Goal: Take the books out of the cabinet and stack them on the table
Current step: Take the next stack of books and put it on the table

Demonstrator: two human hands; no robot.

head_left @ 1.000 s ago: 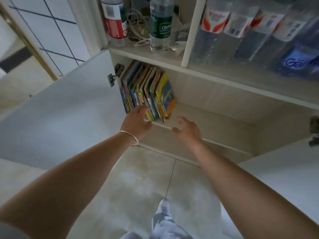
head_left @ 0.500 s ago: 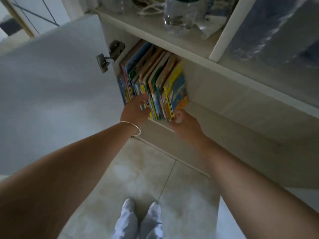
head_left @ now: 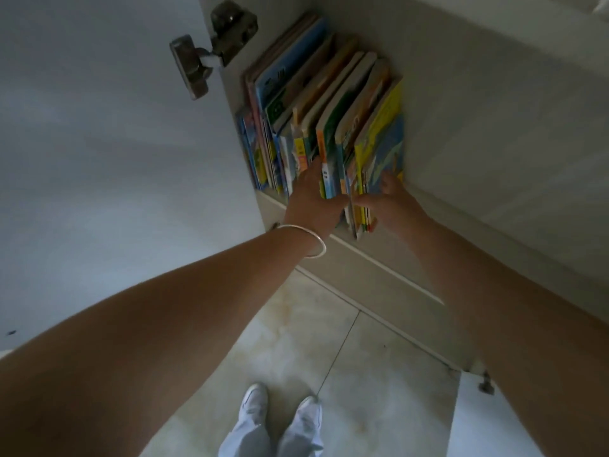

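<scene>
A row of colourful thin books [head_left: 329,103] stands upright at the left end of the cabinet's lower shelf [head_left: 494,127]. My left hand [head_left: 311,202], with a silver bangle on its wrist, has its fingers pushed into the row near the middle. My right hand [head_left: 395,202] presses on the yellow and blue cover at the row's right end. The right-hand bundle of books [head_left: 361,192] is squeezed between both hands, and a few thin ones stick out past the shelf's front edge. No table is in view.
The open left cabinet door [head_left: 99,143] hangs close beside my left arm, with its metal hinge [head_left: 211,51] above the books. Part of the right door [head_left: 487,423] shows at the lower right. Below me are the pale tiled floor [head_left: 313,341] and my white shoes [head_left: 253,404].
I have leaned in closer and lower. Both hands went from reaching toward the books to closing on the right part of the row, which has slid slightly forward.
</scene>
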